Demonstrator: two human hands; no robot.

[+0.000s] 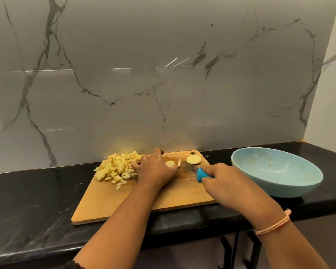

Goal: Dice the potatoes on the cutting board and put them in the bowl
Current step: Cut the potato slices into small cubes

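**Dicing under way; bowl not yet filled**

At frame centre a potato slice is held down under the curled fingers of the left hand. A blue-handled knife is gripped by the right hand, its blade just beside the slice. Diced potato is heaped left on the cutting board. No dice are seen in the bowl at right. Fingertips should be kept tucked and cuts evenly spaced.

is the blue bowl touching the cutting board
Apart. The head view shows a strip of black countertop between the blue bowl and the cutting board along its right edge.
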